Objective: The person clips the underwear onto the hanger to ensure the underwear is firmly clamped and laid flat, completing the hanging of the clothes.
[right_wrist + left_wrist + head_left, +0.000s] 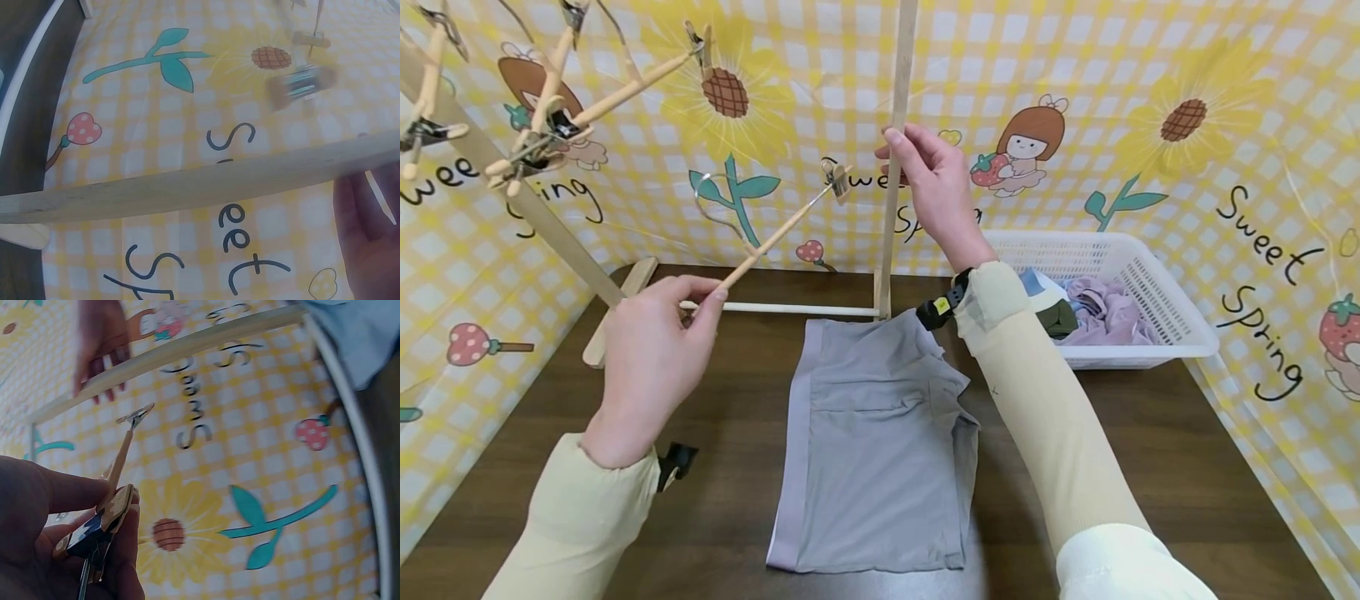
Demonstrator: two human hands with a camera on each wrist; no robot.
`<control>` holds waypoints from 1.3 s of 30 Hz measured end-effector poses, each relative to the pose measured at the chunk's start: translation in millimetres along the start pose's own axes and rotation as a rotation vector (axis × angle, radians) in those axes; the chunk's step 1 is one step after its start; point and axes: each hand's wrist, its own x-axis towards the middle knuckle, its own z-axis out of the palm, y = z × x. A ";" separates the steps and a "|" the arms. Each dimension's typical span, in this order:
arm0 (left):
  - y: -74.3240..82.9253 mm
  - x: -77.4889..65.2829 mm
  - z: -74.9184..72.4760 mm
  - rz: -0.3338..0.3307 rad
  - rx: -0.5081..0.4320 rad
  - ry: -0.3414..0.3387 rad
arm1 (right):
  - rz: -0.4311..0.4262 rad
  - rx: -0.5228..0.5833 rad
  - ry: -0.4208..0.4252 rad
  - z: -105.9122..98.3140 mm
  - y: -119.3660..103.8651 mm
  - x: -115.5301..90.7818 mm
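Note:
My left hand [655, 358] pinches a wooden clip hanger [775, 237] near one end; its far clip [837, 179] points toward the upright post [897, 200] of a rack. In the left wrist view, the hanger's near clip [103, 525] lies among my fingers. My right hand [936, 179] is at that post, thumb in front and fingers reaching behind it. The right wrist view shows the post [187, 187] crossing before the fingers [369, 219]. Grey shorts [880, 467] with a pale purple waistband lie flat on the table below the hands.
A white plastic basket [1180, 333] holding crumpled clothes [1108, 308] stands at the right. More clip hangers [550, 108] hang at upper left. A white lower bar [805, 309] joins the rack's posts. Patterned cloth [1037, 67] surrounds the dark wooden table [722, 500].

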 end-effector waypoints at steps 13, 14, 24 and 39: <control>-19.9 -18.8 15.4 -0.046 -0.017 -0.069 | 0.026 -0.254 -0.073 -11.6 -14.7 -17.9; -20.9 -20.1 15.9 -0.052 -0.025 -0.077 | 0.025 -0.259 -0.082 -12.1 -14.4 -19.9; -40.1 -42.0 28.6 -0.163 -0.088 -0.197 | 0.020 -0.334 -0.131 -14.2 -3.6 -27.1; -61.0 -92.2 46.6 -0.353 -0.130 -0.364 | -0.036 -0.384 -0.083 -8.3 16.2 -85.9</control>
